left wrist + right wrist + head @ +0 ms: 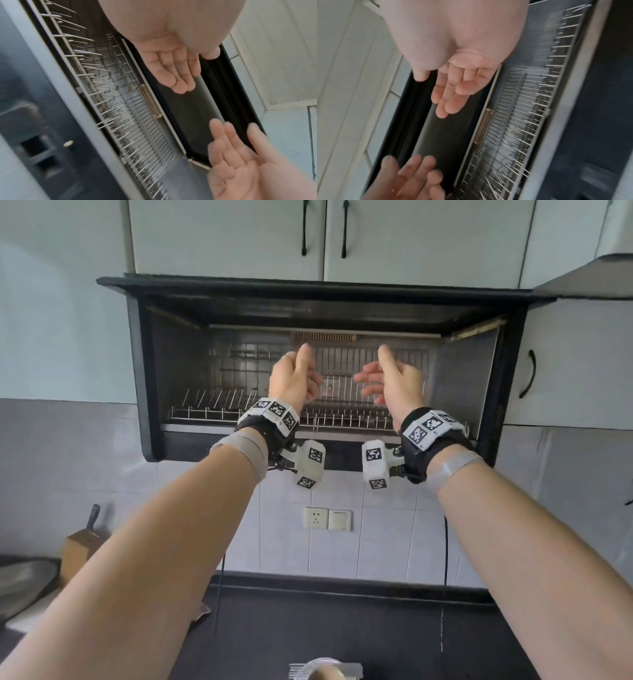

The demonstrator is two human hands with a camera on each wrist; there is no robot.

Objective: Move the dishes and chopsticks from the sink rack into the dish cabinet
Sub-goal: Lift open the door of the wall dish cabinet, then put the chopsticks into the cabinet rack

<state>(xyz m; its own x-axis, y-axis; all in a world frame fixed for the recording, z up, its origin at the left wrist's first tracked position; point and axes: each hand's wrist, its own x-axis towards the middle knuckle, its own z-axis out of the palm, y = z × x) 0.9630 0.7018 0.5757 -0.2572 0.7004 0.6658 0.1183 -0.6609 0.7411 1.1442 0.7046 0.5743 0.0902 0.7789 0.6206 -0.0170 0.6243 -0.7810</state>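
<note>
While both hands hang empty, left hand fingers loose, right hand fingers spread, dish cabinet wire rack just beyond, raised door edge above.

Pale cupboards with black handles hang above a grey-tiled wall. A white socket and switch sit on the tiles above the dark desk. A knife block stands at its left edge.

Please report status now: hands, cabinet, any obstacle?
Left hand and right hand open, empty. Dish cabinet open, wire rack bare. No obstacle seen.
</note>
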